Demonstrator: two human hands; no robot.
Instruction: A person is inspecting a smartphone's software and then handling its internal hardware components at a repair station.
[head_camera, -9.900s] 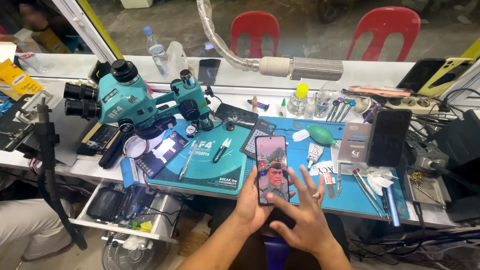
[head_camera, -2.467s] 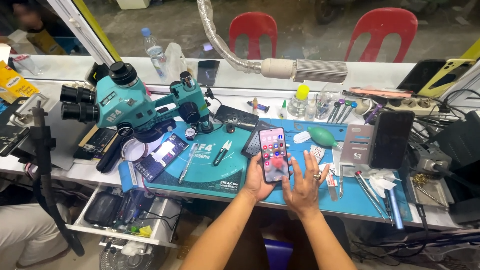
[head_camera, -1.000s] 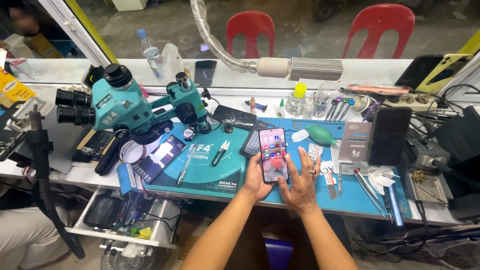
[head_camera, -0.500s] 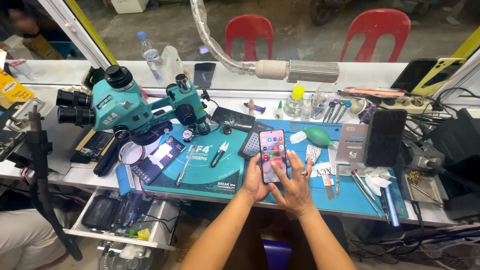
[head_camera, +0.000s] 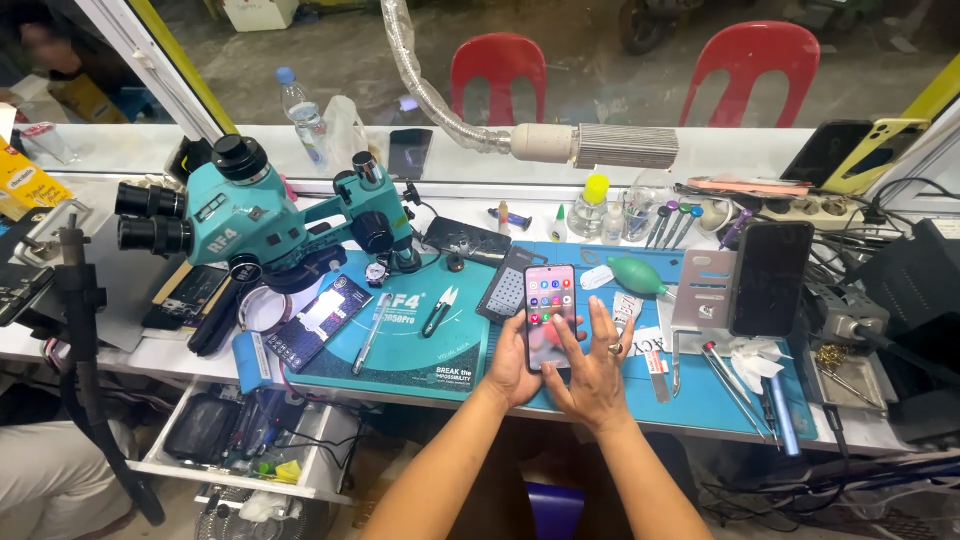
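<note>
The left hand (head_camera: 512, 362) stays clamped around the smartphone (head_camera: 550, 315), held upright above the blue worktop mat (head_camera: 700, 385). Its screen now shows app icons instead of a portrait; the right hand (head_camera: 592, 372), fingers apart, thumbs it.

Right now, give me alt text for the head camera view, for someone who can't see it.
Seen from above, a person's left hand holds a lit smartphone upright over a blue work mat while the right hand touches its screen. A teal microscope stands to the left, amid tweezers, small bottles and a green air blower.
</note>
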